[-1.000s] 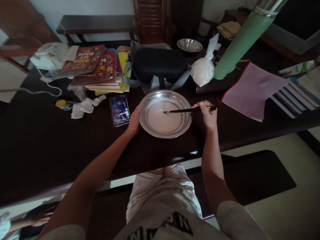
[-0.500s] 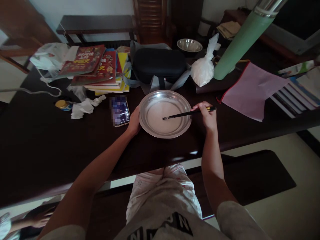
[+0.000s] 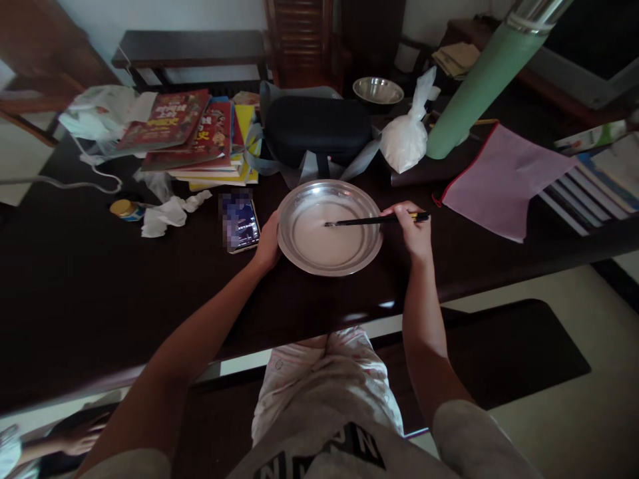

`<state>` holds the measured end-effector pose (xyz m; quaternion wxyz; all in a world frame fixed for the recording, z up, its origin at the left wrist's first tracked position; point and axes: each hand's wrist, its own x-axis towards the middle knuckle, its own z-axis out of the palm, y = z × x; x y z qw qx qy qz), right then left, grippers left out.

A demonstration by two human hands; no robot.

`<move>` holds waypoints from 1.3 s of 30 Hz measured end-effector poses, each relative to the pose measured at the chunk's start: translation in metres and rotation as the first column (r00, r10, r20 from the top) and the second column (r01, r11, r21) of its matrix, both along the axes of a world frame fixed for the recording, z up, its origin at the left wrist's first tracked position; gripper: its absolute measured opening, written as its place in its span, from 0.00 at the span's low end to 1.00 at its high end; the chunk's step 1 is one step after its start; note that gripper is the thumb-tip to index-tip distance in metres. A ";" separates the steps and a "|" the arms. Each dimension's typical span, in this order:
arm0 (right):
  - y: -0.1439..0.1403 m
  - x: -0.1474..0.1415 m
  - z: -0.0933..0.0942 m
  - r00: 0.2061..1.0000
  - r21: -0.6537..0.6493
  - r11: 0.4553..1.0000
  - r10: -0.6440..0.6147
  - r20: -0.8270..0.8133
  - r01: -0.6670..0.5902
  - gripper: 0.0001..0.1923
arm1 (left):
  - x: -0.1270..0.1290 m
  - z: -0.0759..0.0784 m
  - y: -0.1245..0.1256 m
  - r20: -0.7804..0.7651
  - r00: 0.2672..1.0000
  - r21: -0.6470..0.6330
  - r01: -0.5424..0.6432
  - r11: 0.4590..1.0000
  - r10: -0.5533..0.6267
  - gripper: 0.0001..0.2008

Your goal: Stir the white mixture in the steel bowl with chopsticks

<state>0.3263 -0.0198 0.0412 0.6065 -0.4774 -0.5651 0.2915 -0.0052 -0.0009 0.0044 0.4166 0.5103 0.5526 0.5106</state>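
Note:
A round steel plate (image 3: 299,197) with pale white liquid in it sits on the dark wooden table (image 3: 74,293) in front of me. My left hand (image 3: 268,241) grips the plate's left rim. My right hand (image 3: 412,233) is closed on black chopsticks (image 3: 367,221), just past the plate's right rim. The chopstick tips reach into the liquid near the plate's middle.
A phone (image 3: 239,223) lies left of the plate, with crumpled tissue (image 3: 167,214) and a small jar (image 3: 126,209) further left. Behind are stacked books (image 3: 194,136), a black case (image 3: 317,126), a white tied bag (image 3: 407,136), a green cylinder (image 3: 479,83), a pink folder (image 3: 504,179) and a small steel bowl (image 3: 378,90).
The chopstick tips have swung from lower in the liquid back up toward the plate's middle. My left hand has stayed on the rim.

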 end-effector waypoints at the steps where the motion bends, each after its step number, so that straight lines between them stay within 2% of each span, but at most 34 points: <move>1: 0.000 0.000 0.000 0.999 0.003 0.999 -0.031 -0.026 0.032 0.26 | 0.000 0.001 0.000 0.020 1.000 -0.006 -0.002 1.000 0.002 0.12; 3: 0.000 0.000 0.000 0.997 -0.002 0.999 -0.047 -0.062 0.047 0.26 | 0.002 0.003 -0.001 0.085 0.996 -0.038 -0.015 0.999 0.018 0.13; 8: 0.000 0.000 -0.001 0.998 -0.033 0.998 0.061 0.024 -0.060 0.25 | 0.010 0.006 -0.002 0.194 0.978 -0.105 -0.063 0.992 0.083 0.15; 13: 0.000 0.001 0.000 0.998 -0.007 0.999 -0.043 -0.051 0.043 0.26 | 0.008 0.005 -0.001 0.184 0.979 -0.092 -0.070 0.993 0.086 0.13; 18: -0.001 -0.002 0.002 0.998 -0.029 0.998 0.065 0.005 -0.064 0.26 | 0.003 0.001 0.000 0.100 0.995 -0.026 -0.019 0.999 0.022 0.13; 23: 0.000 0.001 0.000 0.996 -0.003 0.998 -0.064 -0.057 0.064 0.27 | 0.003 -0.004 0.003 0.128 0.992 -0.028 0.000 1.000 0.004 0.16; 28: -0.001 -0.001 0.002 0.998 -0.039 0.998 0.051 0.023 -0.050 0.27 | 0.000 -0.008 0.004 0.023 1.000 0.029 0.009 1.000 -0.010 0.14; 33: 0.000 0.000 0.000 0.997 -0.004 0.999 -0.048 -0.061 0.048 0.26 | 0.001 -0.005 0.002 0.032 0.999 0.027 0.010 1.000 -0.011 0.15; 39: -0.002 -0.001 0.000 0.998 -0.046 0.997 0.066 0.022 -0.065 0.26 | 0.003 -0.002 0.000 0.073 0.997 -0.006 -0.002 1.000 0.002 0.18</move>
